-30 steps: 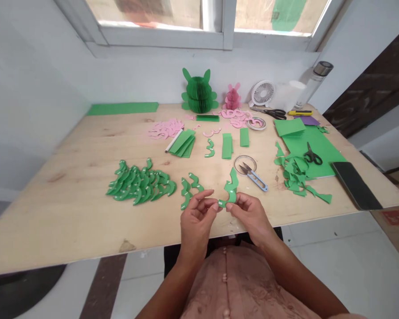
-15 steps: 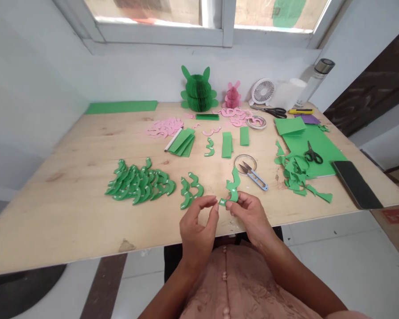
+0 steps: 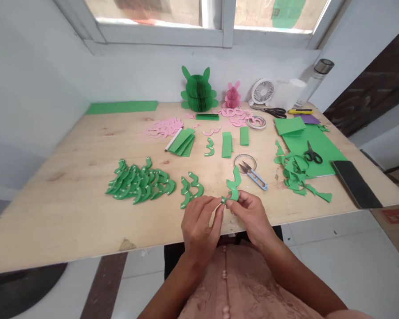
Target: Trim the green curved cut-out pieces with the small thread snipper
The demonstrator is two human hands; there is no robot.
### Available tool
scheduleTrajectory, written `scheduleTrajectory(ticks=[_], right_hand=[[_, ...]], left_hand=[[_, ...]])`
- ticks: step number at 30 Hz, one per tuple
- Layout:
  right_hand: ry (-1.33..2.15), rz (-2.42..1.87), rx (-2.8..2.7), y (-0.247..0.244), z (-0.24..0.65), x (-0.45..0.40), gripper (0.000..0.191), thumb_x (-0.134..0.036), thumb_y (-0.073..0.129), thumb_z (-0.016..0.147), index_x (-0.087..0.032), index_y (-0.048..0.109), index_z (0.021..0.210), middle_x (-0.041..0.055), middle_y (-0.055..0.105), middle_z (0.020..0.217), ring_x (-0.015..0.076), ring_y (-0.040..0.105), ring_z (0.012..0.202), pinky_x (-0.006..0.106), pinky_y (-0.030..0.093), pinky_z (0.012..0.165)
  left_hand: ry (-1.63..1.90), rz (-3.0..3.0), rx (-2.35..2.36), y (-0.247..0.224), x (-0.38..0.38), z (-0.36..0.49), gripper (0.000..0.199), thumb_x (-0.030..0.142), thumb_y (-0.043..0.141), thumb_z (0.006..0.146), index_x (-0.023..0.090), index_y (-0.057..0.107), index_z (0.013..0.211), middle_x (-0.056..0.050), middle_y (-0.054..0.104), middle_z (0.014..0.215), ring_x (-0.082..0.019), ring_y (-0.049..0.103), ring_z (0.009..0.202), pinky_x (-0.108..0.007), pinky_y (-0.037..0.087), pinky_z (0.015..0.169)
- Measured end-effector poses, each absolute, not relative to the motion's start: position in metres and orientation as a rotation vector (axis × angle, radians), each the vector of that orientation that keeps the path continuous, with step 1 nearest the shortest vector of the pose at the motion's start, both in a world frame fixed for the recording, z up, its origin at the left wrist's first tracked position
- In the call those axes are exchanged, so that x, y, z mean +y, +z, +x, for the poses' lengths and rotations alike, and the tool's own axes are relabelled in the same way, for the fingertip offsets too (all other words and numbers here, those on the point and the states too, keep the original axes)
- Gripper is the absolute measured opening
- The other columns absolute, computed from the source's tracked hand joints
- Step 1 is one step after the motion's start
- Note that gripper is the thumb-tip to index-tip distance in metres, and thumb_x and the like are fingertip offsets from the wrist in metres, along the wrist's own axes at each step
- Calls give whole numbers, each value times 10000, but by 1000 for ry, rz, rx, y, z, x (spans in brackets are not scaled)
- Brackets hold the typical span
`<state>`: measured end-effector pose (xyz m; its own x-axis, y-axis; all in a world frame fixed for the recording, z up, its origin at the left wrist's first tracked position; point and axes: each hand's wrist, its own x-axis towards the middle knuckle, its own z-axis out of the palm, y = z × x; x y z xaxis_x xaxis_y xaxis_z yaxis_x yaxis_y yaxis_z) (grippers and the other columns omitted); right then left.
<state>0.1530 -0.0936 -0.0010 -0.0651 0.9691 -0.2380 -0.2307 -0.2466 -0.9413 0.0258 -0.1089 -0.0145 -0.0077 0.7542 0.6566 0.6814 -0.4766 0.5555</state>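
Near the table's front edge, my right hand (image 3: 251, 212) pinches a wavy green paper cutout (image 3: 234, 185) between thumb and fingers. The cutout's upper end points away from me. At its near end, my left hand (image 3: 202, 221) closes thumb and fingertips on the tip, where a small white patch shows. Just left of my hands lie a few more wavy green cutouts (image 3: 197, 188) with white patches. Farther left is a heaped pile of the same green cutouts (image 3: 136, 182). Blue-handled thread snips (image 3: 256, 177) rest beyond my right hand, partly over a tape ring (image 3: 244, 157).
Green paper scraps (image 3: 294, 170), small black scissors (image 3: 312, 155) and a phone (image 3: 355, 184) lie at the right. Toward the back are pink cutouts (image 3: 166, 127), folded green papers (image 3: 183, 142), a green paper honeycomb figure (image 3: 198, 93), a pink one (image 3: 232, 96) and a white fan (image 3: 263, 92).
My left hand has moved right and slightly up, and its fingertips have closed on the near end of the green cutout. My right hand stays almost where it was.
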Motion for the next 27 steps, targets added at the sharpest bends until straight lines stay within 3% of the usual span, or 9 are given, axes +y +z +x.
scheduleTrajectory(ticks=[27], right_hand=[[1507, -1221, -1017, 1, 154, -93, 206, -378, 673, 705, -182, 620, 674, -1, 598, 654, 170, 571, 704, 296, 450, 686]], left_hand=[[1426, 2187, 1576, -14, -105, 20, 166, 122, 608, 762, 226, 678, 871, -29, 725, 794, -215, 639, 793, -380, 450, 797]])
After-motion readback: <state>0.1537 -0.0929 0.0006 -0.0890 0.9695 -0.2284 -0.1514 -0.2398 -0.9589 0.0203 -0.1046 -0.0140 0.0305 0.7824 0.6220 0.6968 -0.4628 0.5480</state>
